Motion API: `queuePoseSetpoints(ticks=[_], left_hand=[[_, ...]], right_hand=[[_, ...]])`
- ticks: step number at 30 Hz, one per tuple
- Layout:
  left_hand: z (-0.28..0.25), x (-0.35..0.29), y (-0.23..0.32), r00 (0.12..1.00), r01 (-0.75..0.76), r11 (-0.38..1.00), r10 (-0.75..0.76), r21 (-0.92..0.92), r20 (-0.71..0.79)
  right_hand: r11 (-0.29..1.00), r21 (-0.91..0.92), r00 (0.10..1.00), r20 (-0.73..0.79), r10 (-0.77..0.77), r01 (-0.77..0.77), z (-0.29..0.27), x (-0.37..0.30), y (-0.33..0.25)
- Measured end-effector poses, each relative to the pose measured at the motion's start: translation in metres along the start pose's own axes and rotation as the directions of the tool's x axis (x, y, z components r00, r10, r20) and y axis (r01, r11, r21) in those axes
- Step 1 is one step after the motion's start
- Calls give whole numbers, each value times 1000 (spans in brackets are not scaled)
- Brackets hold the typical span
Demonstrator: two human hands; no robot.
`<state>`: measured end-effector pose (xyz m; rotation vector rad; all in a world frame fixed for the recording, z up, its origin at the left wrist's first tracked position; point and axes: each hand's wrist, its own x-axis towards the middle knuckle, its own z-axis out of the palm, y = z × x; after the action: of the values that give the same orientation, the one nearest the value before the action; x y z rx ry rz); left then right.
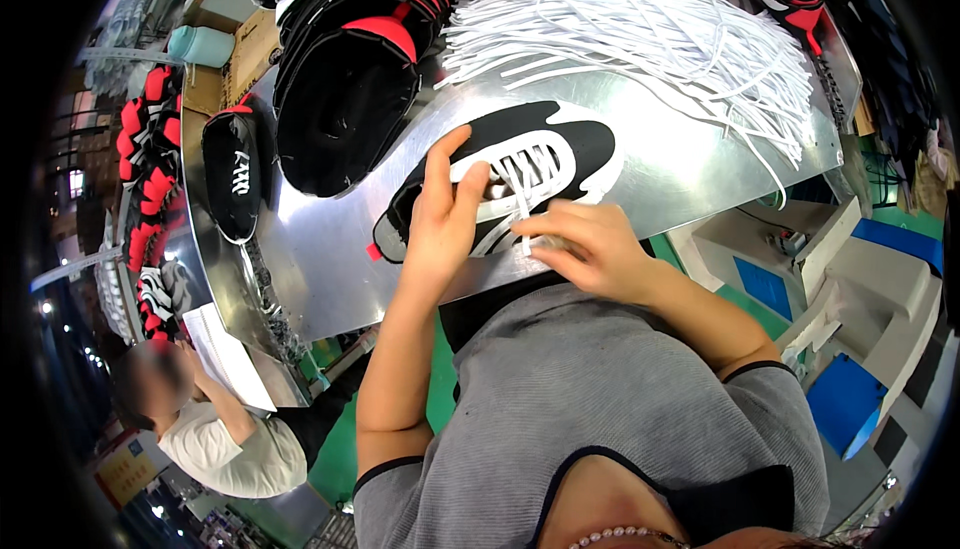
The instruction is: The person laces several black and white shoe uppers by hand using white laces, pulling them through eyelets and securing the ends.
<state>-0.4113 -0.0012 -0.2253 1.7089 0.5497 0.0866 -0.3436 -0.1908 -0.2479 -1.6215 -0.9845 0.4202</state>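
Observation:
A black-and-white shoe upper (560, 144) lies flat on the shiny metal table (690, 164), partly laced with a white lace (523, 211). My left hand (445, 214) rests on the upper's near end, fingers pressing by the eyelets. My right hand (585, 249) pinches the loose end of the white lace just below the upper, close to the table's near edge. Both hands are almost touching each other.
A big bundle of white laces (640, 29) lies at the back of the table. A stack of black-and-red uppers (350, 69) sits at the left, one laced upper (232, 179) beside it. Another person (220, 429) sits lower left. White and blue shelving (860, 319) stands on the right.

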Motion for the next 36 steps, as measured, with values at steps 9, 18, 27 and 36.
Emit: queuePoseSetpoints(ticks=[9, 18, 27, 36], left_hand=[[-3, -51, -7, 946, -284, 808, 323, 517, 16], [-4, -48, -6, 954, -271, 849, 299, 454, 11], [11, -41, -7, 930, -261, 751, 364, 607, -51], [9, -39, -6, 931, -275, 762, 363, 587, -36]], right_hand=[[852, 245, 883, 48, 466, -463, -3, -10, 4], [819, 369, 879, -11, 476, -439, 13, 17, -6], [906, 312, 930, -139, 340, -285, 27, 14, 2], [953, 56, 954, -31, 300, -298, 12, -15, 0]])
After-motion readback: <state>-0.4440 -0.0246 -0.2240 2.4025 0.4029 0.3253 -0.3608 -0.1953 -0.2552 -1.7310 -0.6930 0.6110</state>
